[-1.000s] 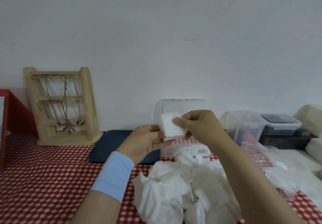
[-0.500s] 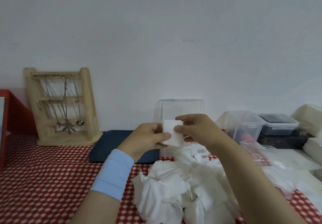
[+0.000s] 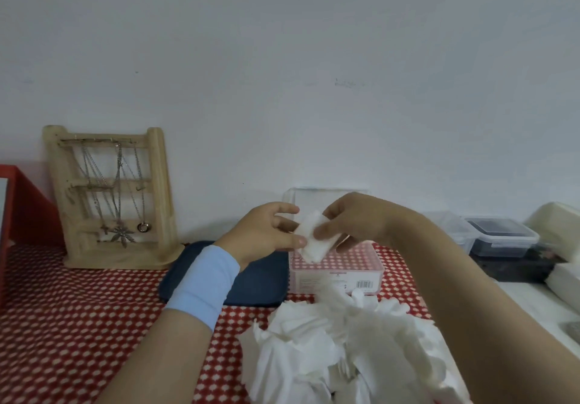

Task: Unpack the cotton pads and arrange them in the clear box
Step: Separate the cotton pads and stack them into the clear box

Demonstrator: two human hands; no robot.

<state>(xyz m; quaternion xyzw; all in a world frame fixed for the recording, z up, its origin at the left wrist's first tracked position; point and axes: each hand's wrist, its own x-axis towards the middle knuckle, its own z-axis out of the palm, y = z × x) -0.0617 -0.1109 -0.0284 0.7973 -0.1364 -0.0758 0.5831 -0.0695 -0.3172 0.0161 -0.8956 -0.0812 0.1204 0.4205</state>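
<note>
The clear box (image 3: 335,267) is open-topped, with its lid (image 3: 326,198) upright and walling off twelve o'clock. Just above its mouth, the left hand (image 3: 263,234) and right hand (image 3: 357,221), both holding a stack of pads (image 3: 317,238), fill the space. A heap of cotton pads (image 3: 345,350) crowds the box's six o'clock side. A navy tray (image 3: 260,281) lies close at nine o'clock. At three o'clock a strip of cloth (image 3: 396,273) shows before the lidded containers (image 3: 502,237), though the right arm hides its width. Open cloth spreads at eight o'clock.

A plain white wall (image 3: 282,58) is rising behind a red-and-white patterned tablecloth (image 3: 62,325), and soft, even light is falling across both.
</note>
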